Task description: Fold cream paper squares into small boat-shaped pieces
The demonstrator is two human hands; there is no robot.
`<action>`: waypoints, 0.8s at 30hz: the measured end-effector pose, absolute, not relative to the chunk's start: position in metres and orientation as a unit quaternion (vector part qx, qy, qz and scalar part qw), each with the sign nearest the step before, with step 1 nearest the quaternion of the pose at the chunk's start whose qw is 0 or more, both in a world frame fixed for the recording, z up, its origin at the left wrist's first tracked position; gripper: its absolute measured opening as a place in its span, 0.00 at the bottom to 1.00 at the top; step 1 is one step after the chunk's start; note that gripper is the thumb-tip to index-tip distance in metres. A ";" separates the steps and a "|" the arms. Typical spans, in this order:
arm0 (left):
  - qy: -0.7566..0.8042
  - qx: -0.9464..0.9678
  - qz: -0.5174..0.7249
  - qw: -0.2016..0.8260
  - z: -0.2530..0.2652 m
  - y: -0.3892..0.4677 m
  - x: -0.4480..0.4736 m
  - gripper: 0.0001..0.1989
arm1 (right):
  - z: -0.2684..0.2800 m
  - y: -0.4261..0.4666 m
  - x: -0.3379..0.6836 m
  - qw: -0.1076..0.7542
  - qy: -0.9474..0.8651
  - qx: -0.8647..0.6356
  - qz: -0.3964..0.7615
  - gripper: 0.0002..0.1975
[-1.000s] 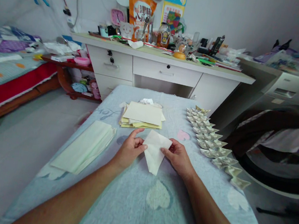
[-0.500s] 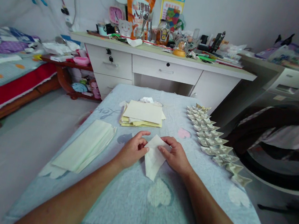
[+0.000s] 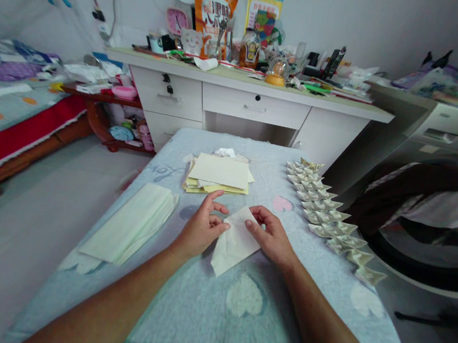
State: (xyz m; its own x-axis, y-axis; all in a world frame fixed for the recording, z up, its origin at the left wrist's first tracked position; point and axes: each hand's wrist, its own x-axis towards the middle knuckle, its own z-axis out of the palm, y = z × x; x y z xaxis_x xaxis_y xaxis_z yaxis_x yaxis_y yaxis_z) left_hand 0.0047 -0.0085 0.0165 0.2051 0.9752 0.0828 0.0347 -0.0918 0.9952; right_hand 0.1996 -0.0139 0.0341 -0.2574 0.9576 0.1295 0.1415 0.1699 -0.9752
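A partly folded sheet of white paper (image 3: 237,241) is held just above the cloth, one pointed end toward me. My right hand (image 3: 273,234) pinches its upper right side, thumb on the near face and fingers behind. At the upper left edge, my left hand (image 3: 203,226) grips it between thumb and a curled finger, while the index finger is raised. Beyond the hands lies a stack of cream and yellow paper (image 3: 220,171). To the left rests a pile of folded pale sheets (image 3: 130,223). A row of folded paper pieces with pointed ends (image 3: 324,218) stretches along the right side.
A light blue cloth with heart shapes (image 3: 173,323) covers the table. Behind it stands a white desk (image 3: 255,104) crowded with jars, a bag and small items. A front-loading washing machine (image 3: 451,134) is at the right, a bed (image 3: 18,119) at the left.
The paper has turned, its lower point swinging left and its face showing wider. My left hand's index finger has lifted a little higher; the right hand has barely shifted.
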 end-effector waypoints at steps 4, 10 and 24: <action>0.448 0.641 0.410 0.468 0.013 -0.008 0.003 0.38 | 0.026 -0.010 0.200 0.418 -0.639 -0.455 0.459 0.10; 0.458 0.706 0.362 0.401 0.008 -0.006 0.004 0.38 | 0.015 -0.007 0.202 0.389 -0.707 -0.478 0.345 0.04; 0.466 0.808 0.290 0.213 0.002 -0.004 -0.003 0.12 | 0.021 -0.020 0.202 0.233 -0.865 -0.420 0.148 0.10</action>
State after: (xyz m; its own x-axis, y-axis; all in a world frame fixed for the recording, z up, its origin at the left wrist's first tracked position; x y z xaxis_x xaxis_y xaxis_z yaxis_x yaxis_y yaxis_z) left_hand -0.0031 -0.0035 0.0018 0.3971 0.8771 0.2702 0.6297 -0.4745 0.6151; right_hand 0.2017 -0.0196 0.0214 -0.5387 0.7950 0.2788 0.6573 0.6036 -0.4513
